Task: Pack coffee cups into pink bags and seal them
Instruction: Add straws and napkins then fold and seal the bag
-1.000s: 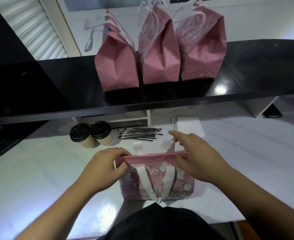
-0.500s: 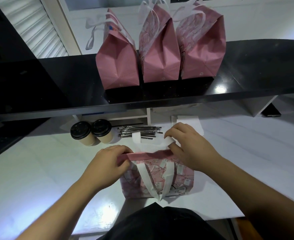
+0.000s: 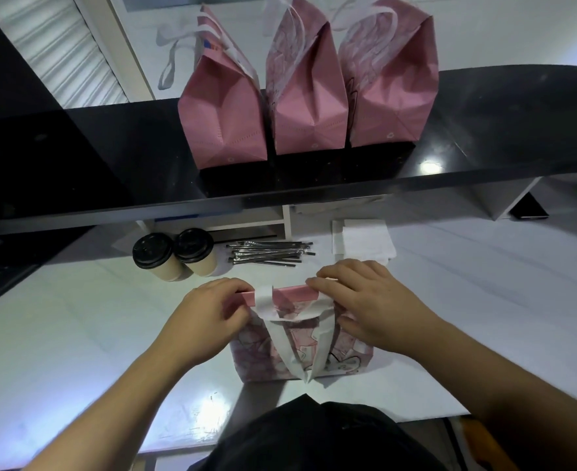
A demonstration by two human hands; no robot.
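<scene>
While upright, pink bag (image 3: pixel 300 348) pinched between left hand (image 3: pixel 208 317), right hand (image 3: pixel 368 307).

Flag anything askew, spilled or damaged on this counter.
Nothing spilled or damaged. One oddity: the white handle strap lies draped over the folded top of the pink patterned bag that the left hand and right hand pinch, where it could get caught.

White table (image 3: pixel 76 334): pink bag (image 3: pixel 300 355) near front edge, two lidded cups (image 3: pixel 174 254) side by side, straw pile (image 3: pixel 268 254), napkins (image 3: pixel 365 239). Black shelf (image 3: pixel 110 164) above: three pink bags (image 3: pixel 309 93) in row, touching.
</scene>
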